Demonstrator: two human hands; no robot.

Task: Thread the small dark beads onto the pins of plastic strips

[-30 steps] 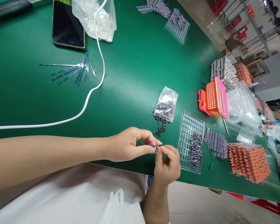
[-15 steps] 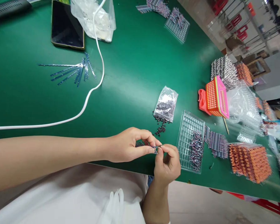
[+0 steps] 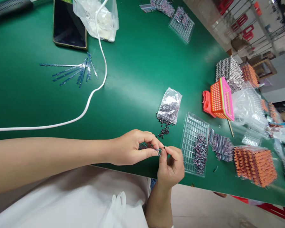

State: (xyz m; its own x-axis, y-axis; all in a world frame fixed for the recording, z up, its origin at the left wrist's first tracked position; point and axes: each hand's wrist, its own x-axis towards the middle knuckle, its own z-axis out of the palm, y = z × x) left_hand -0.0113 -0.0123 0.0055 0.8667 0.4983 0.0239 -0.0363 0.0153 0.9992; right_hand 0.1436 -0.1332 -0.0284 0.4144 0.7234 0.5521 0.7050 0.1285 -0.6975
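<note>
white top [image 3: 85, 196] | white looped tie [image 3: 118, 205] at front | sliver of blue cloth [image 3: 153, 182] alongside | forearms [image 3: 80, 151] bare

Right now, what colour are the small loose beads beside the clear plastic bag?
The loose beads look black, as the head view shows.

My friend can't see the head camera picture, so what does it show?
A left hand and a right hand pinch a thin piece at a green table. Nearby lie loose dark beads, a clear bag and a clear tray of small pieces.
</note>
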